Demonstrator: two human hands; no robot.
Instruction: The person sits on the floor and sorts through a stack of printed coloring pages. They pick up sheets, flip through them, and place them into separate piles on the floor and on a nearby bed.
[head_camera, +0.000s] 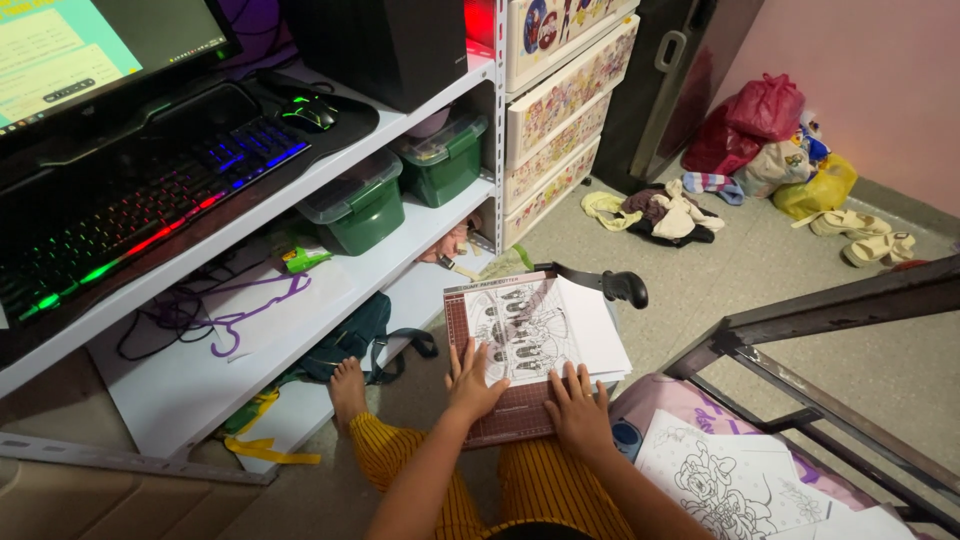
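Observation:
A paper cutter with a dark red gridded board (505, 420) rests on my lap, its black-handled blade arm (610, 285) lying along the far side. A stack of white sheets with line drawings (535, 330) lies on the board. My left hand (472, 380) presses flat on the near left corner of the sheets, fingers spread. Beside it, my right hand (578, 405) presses flat on the near right corner of the stack. Neither hand grips anything.
A white shelf unit on the left carries a lit keyboard (130, 205), a mouse (308, 115), a monitor and green storage boxes (360, 208). Patterned drawers (560, 100) stand behind. More drawn sheets (735, 480) lie at right beneath a metal frame (830, 310). Bags and clothes sit on the floor.

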